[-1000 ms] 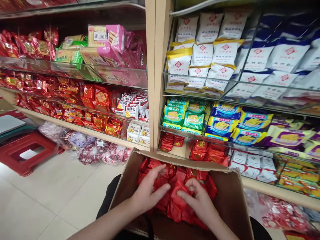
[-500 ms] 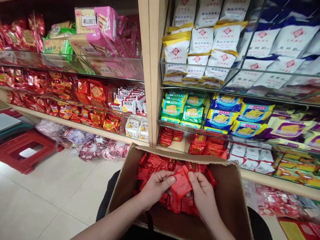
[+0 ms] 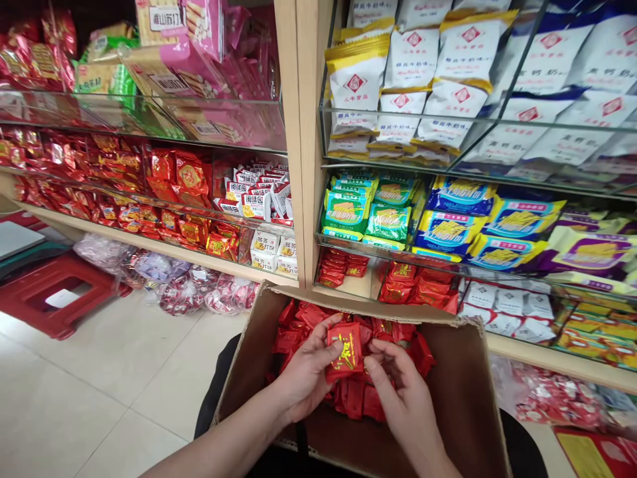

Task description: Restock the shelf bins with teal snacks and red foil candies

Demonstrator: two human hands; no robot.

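My left hand [image 3: 311,368] pinches a small red snack packet [image 3: 345,350] between thumb and fingers. Yellow characters show on the packet's upper face. Just beside its right edge is my right hand [image 3: 398,382], fingers loosely bent and apart, with nothing seen between them; whether a fingertip brushes the packet I cannot tell. Both hands are over an open cardboard box [image 3: 462,372]. Inside the box lies a pile of similar red packets [image 3: 355,400], partly covered by my hands.
Shelves ahead hold white packs [image 3: 354,83], green packs [image 3: 347,211], blue-and-yellow packs [image 3: 445,230] and pink biscuit packs [image 3: 174,79] behind clear fronts. A wooden upright [image 3: 308,146] divides them. Plastic bags [image 3: 184,285] and a red stool [image 3: 54,299] are on the floor at left.
The red packet has turned over, from its plain printed face to the face with yellow characters. My right hand has let go of its edge. The camera view has shifted slightly.
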